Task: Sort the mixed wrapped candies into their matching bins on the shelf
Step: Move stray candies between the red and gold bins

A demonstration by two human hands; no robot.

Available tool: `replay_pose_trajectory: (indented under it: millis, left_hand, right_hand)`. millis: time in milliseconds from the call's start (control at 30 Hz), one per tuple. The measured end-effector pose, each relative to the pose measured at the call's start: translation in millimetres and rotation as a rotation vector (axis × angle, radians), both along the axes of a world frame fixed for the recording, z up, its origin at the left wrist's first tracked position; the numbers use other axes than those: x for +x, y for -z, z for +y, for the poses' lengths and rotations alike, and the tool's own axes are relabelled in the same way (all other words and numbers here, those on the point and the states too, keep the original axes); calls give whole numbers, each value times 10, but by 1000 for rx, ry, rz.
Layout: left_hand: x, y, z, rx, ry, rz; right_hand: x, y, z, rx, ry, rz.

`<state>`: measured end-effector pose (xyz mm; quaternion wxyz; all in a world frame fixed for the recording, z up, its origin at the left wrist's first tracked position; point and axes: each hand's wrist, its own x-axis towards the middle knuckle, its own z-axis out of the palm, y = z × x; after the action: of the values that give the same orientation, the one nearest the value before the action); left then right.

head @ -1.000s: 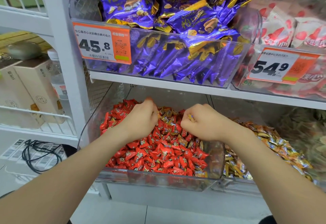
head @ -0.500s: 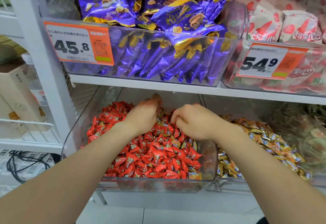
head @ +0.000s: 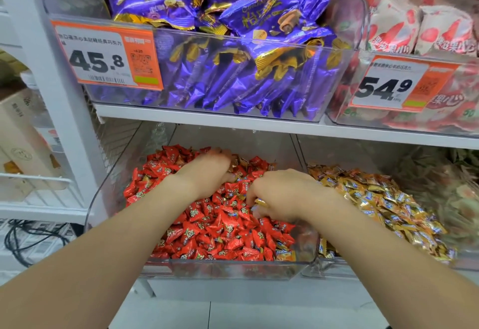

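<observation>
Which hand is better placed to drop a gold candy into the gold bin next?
Right. The right hand is beside the gold bin and seems to pinch a gold candy; the left hand is deeper in the red bin, farther away.

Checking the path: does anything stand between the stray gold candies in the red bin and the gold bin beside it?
Only the clear side walls between red candy bin and gold candy bin; stray gold candy must clear them. Nothing else visible.
</observation>
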<state>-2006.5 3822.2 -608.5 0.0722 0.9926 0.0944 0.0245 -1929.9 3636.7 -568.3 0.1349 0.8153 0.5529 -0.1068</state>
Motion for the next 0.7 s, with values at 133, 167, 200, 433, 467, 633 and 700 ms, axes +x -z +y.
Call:
replay_pose_trajectory:
  millis: [133,167,200,433,467,633,700]
  left_hand:
    - [-59,-34,20,-120,-13,-126]
    - [-75,-37,34,-137,-20,-141]
    - [-99,-55,37,-148,-35,-145]
    - [-114,-93,-17,-61,-151,-168]
    - [-105,-93,-41,-9,-157,-156]
    - [-45,-51,-120,99,-4,-70]
    - [-6,-21,-136,174,31,7]
  right_hand:
    - [71,-9,-78,259,34,112]
    - [85,-18,-95,328,39,135]
    - [96,-31,-112,400,42,160]
    - [164,-78,-130,588,123,231]
    - [167,-66,-124,570,136,230]
    - [161,-95,-104,543,152,197]
    - [171,-107,-111,564,155,255]
